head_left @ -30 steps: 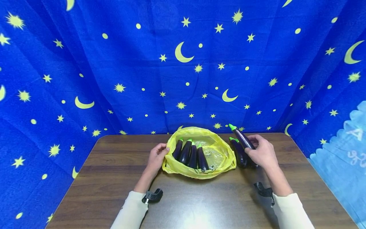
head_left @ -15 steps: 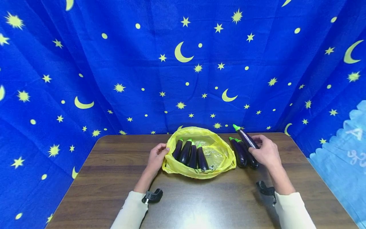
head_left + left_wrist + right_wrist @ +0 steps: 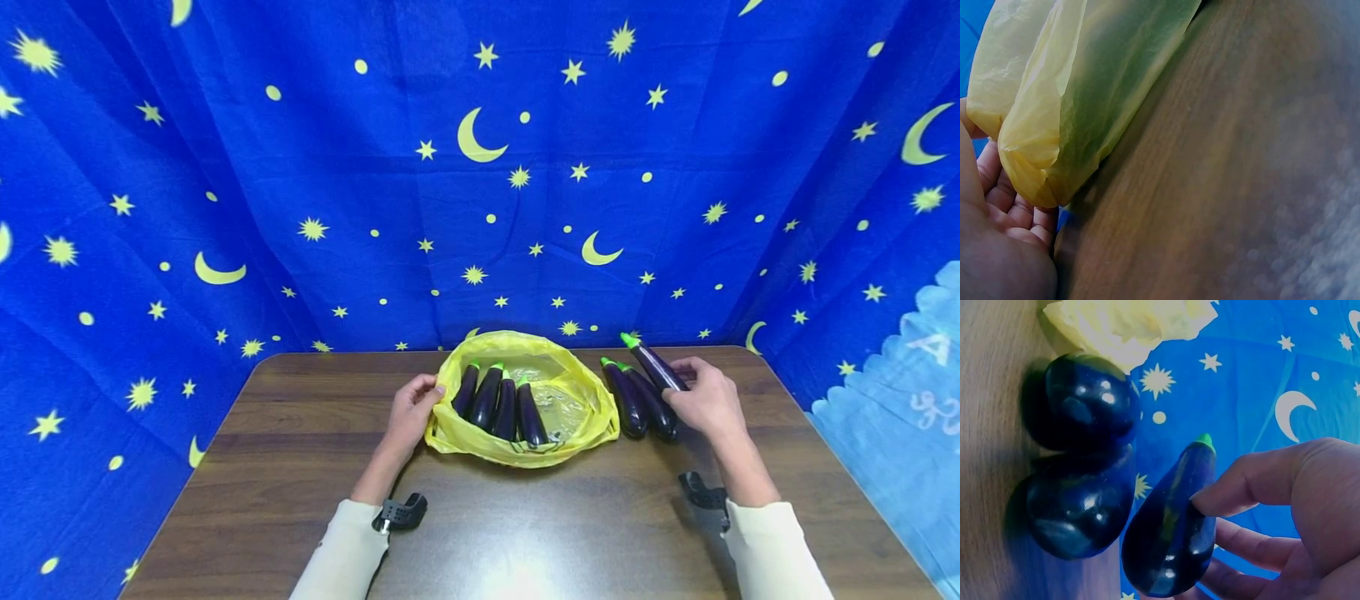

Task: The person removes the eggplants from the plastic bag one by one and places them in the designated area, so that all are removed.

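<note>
The near edge of the table (image 3: 300,467) and both sleeves (image 3: 341,550) are cut off in the head view. Dark marks (image 3: 536,447) on the yellow bag (image 3: 495,454), facing that edge, are too small to read. In the left wrist view, the bag hides part of the left grip (image 3: 1004,244) and the table is blurred; in the right, two eggplants (image 3: 1088,403) hide their own stems and the right grip (image 3: 1310,500) is cut off.

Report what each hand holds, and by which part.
Right hand: a long, glossy dark-purple eggplant, by its thicker body, clear of its green tip. Left hand: a yellow plastic bag, by its left rim.
</note>
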A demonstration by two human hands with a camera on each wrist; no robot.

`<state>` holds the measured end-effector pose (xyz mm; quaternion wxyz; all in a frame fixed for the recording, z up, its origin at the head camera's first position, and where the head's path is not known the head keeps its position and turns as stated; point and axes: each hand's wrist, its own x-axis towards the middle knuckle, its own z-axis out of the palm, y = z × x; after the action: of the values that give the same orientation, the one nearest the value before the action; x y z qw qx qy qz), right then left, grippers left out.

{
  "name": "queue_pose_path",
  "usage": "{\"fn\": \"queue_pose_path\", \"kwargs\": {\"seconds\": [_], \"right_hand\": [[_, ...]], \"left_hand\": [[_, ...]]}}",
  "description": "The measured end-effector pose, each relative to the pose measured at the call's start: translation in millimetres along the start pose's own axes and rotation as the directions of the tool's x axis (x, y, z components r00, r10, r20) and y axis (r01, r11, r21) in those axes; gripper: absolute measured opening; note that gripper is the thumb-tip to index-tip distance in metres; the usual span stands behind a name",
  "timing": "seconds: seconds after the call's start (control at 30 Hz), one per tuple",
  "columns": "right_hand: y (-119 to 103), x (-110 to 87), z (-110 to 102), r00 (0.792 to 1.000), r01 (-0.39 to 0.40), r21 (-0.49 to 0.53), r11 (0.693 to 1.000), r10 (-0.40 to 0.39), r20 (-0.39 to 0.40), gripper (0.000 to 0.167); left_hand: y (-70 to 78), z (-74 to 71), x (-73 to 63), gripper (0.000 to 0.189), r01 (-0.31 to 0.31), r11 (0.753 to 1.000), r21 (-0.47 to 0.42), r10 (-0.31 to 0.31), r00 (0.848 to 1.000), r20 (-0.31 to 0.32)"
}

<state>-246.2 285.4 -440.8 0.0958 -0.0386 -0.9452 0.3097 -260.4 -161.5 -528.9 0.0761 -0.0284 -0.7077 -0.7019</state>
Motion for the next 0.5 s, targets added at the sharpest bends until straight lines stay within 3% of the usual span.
{"fn": "queue_pose_path", "kwargs": {"seconds": [0.3,0.5], "right_hand": [[7.7,1.0,-2.2,0.999,-0.041,-0.022,0.999,0.041,0.022,0.049],[12.4,2.5,-1.8,0.996,-0.074,-0.024,0.997,0.075,0.043,0.05]], "left_hand": [[2.1,0.9,0.9,0.018,0.015,1.0,0.02,-0.015,1.0,-0.008],[30.5,3.3,-11.5,0.018,-0.004,0.999,0.034,0.003,1.0,0.014]]}}
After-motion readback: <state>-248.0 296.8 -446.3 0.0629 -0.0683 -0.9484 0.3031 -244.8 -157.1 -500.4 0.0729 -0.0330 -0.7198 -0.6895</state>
